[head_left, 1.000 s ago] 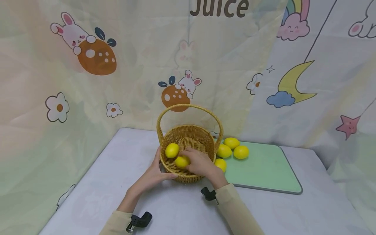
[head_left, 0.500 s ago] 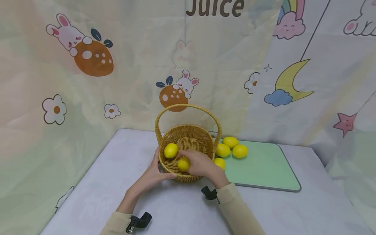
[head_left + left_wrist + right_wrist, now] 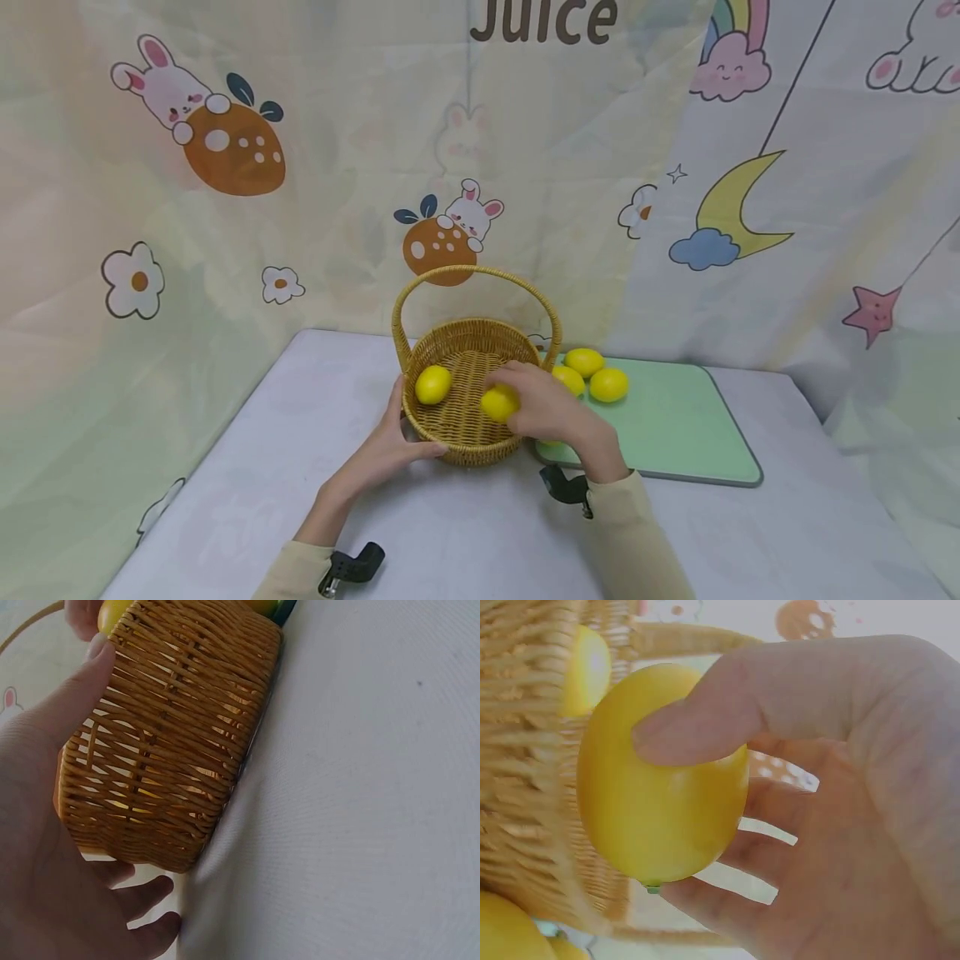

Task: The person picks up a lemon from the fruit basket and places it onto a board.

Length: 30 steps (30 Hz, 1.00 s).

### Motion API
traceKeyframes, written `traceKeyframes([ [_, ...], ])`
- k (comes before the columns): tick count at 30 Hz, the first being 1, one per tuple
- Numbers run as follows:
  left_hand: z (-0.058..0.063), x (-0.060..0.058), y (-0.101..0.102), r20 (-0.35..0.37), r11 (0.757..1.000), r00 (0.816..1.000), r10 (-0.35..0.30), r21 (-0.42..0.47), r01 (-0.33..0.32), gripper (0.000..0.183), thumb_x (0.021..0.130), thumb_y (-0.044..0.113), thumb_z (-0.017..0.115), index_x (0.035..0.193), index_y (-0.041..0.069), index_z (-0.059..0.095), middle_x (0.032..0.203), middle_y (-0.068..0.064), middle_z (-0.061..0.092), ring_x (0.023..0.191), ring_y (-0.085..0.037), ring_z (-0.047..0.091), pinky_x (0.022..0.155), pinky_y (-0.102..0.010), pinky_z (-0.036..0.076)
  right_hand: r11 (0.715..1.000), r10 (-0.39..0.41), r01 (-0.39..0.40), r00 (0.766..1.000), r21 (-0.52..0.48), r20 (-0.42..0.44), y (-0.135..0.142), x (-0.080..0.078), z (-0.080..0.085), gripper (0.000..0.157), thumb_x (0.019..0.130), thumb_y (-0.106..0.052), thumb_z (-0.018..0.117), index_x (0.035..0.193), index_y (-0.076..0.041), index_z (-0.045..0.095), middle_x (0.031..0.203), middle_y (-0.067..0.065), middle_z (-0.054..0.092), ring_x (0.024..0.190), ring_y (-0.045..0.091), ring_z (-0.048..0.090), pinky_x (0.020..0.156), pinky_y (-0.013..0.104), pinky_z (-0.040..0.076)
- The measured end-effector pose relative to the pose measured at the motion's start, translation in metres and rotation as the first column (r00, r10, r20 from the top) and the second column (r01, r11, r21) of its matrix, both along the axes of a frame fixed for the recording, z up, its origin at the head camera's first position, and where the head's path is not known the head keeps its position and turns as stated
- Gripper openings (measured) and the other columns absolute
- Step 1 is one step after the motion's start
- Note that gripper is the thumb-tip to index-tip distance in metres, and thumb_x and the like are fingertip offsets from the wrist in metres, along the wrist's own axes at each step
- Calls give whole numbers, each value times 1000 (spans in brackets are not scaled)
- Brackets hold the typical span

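A wicker basket (image 3: pixel 480 455) with a tall arched handle stands upright on the table. My left hand (image 3: pixel 390 442) holds it at its left side, thumb along the front rim and fingers spread round the outer wall. Inside, against the left wall, lies one yellow lemon (image 3: pixel 433 385). My right hand (image 3: pixel 555 410) grips another lemon (image 3: pixel 499 403) over the right part of the basket opening. Up close in the right wrist view, the thumb presses this lemon (image 3: pixel 656 802) from one side, with the fingers behind it and a small green tip at its end.
Right of the basket lies a green cutting board (image 3: pixel 682 425) with a grey edge. Several more lemons (image 3: pixel 608 385) sit on its left end, some partly hidden by my right hand and wrist. A printed cloth (image 3: pixel 337 150) hangs behind the table.
My right hand has moved right with its lemon, from low in the basket's middle toward the right rim. My left hand stays on the basket. The head view has shifted slightly.
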<state>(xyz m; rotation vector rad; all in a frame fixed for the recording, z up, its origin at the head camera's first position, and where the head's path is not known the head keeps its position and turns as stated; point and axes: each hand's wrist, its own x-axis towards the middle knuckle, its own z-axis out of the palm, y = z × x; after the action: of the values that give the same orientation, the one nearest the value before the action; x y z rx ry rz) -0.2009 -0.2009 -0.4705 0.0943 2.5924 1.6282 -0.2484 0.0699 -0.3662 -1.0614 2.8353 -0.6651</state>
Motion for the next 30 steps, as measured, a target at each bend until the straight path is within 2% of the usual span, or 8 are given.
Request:
traceKeyframes([
  [7, 2, 0, 0, 0, 1000, 1000, -3, 0, 3, 135, 72, 51, 86, 157, 34, -18, 169, -6, -2, 156, -32, 6, 120, -66, 9, 998, -53, 53, 998, -24, -17, 22, 9, 19, 59, 68, 2, 71, 122, -23, 67, 123, -4, 63, 104, 17, 56, 85, 36, 49],
  [11, 2, 0, 0, -1, 1000, 1000, -5, -3, 5, 134, 72, 51, 86, 156, 36, -18, 169, -5, -5, 156, -30, 1, 121, -65, 8, 995, -85, 84, 996, -55, -23, 37, 12, 27, 54, 68, 4, 69, 116, -22, 68, 117, -3, 62, 98, 19, 54, 78, 34, 47],
  [15, 2, 0, 1, 8, 1000, 1000, -2, 3, 2, 133, 72, 49, 86, 155, 40, -18, 169, -5, -2, 156, -31, 4, 121, -65, 8, 989, -129, 127, 991, -74, -27, 53, 10, 30, 49, 70, 5, 67, 113, -21, 68, 116, 0, 62, 99, 22, 53, 76, 34, 47],
  [19, 3, 0, 2, 29, 1000, 1000, 4, 17, -5, 134, 73, 43, 87, 156, 37, -17, 169, -7, 1, 155, -33, 8, 120, -66, 7, 982, -177, 176, 984, -63, -16, 72, 2, 26, 50, 70, 6, 67, 116, -14, 67, 120, 6, 62, 99, 25, 54, 78, 36, 49],
  [23, 3, -1, 2, 49, 1000, 999, 3, 26, -4, 134, 74, 39, 87, 157, 34, -18, 169, -9, -1, 155, -34, 6, 121, -66, 5, 978, -204, 205, 978, -38, 30, 88, -12, 15, 51, 69, 5, 67, 118, -6, 66, 118, 12, 63, 93, 26, 54, 77, 37, 48],
  [30, 4, 1, 2, 19, 1000, 1000, -6, 13, 6, 133, 73, 48, 86, 155, 39, -18, 169, -6, 0, 155, -32, 7, 121, -66, 8, 966, -256, 257, 957, 12, 136, 107, -30, -8, 49, 70, 4, 66, 119, -4, 65, 116, 15, 64, 89, 25, 52, 70, 33, 43],
])
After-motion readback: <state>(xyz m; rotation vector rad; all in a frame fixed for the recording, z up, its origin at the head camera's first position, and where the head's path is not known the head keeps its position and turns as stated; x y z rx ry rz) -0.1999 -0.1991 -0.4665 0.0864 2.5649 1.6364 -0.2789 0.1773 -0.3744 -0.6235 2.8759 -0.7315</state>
